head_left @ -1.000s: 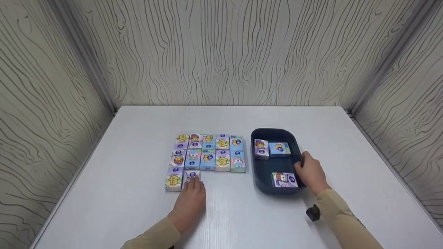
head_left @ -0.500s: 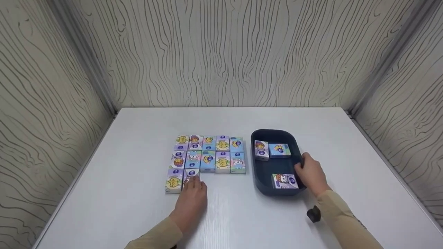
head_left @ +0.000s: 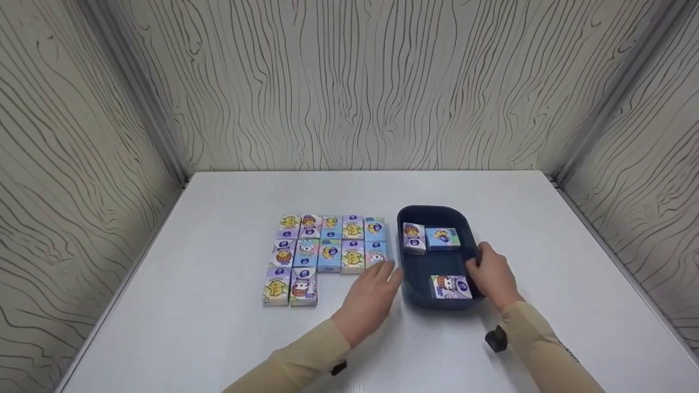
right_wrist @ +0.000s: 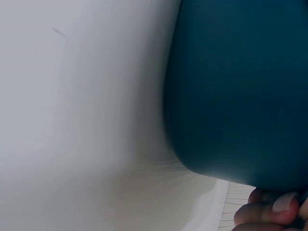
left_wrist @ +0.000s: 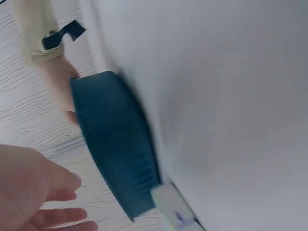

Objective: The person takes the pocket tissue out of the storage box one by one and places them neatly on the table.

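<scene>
A dark blue tray [head_left: 427, 270] with rounded corners stands on the table, right of the middle. My right hand [head_left: 493, 277] grips its right rim, thumb on the inner side; curled fingers [right_wrist: 262, 214] show under the tray wall in the right wrist view. Three small cartoon-printed packs lie inside: a purple one [head_left: 414, 238], a blue one [head_left: 443, 238] and a white-purple one [head_left: 451, 287]. My left hand [head_left: 367, 303] holds nothing and hovers by the tray's left side, fingers extended, partly covering a pack. In the left wrist view, the left hand [left_wrist: 38, 190] has its fingers apart.
Left of the tray, several similar packs [head_left: 330, 255] lie flat in tight rows. The front row has two, a yellow-purple pack [head_left: 276, 286] and a white-purple pack [head_left: 304, 286]. The white table [head_left: 218, 338] meets wood-grain panels [head_left: 349, 87] behind and at both sides.
My left hand has let go of the white-purple pack in the front row and moved right, toward the tray. My right hand and the tray stay where they were.
</scene>
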A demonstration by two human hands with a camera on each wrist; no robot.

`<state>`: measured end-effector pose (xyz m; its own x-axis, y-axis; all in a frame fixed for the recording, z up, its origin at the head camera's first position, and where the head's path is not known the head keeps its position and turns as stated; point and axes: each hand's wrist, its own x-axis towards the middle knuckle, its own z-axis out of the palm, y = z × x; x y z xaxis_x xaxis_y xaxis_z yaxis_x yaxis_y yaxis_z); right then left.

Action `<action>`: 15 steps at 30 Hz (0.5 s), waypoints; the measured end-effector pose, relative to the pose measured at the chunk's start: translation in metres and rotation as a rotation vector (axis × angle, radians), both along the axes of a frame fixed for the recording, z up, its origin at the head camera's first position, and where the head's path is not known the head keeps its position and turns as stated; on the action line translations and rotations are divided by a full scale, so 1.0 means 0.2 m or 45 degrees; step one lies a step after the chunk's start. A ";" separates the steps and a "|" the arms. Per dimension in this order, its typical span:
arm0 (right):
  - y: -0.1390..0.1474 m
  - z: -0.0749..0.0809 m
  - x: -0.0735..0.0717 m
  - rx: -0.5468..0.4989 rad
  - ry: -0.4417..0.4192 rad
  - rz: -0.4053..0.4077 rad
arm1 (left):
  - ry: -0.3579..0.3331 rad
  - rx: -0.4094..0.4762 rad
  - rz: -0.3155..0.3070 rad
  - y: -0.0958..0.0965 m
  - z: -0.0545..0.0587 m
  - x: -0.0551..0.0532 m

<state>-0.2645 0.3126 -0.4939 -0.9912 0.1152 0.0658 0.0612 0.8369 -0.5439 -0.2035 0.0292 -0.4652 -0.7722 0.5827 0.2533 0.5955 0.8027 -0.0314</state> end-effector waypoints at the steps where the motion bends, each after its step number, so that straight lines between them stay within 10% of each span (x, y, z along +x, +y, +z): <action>1: 0.00 0.00 0.00 0.000 0.003 -0.002 | -0.032 0.016 0.003 0.04 0.01 -0.01; 15: 0.00 -0.01 0.00 -0.012 -0.007 -0.010 | -0.397 0.342 -0.029 0.45 0.01 -0.20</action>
<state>-0.2638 0.3125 -0.4950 -0.9905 0.1239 0.0593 0.0709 0.8311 -0.5516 -0.2427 0.1184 -0.4637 -0.8237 0.5457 0.1544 0.5610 0.7443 0.3623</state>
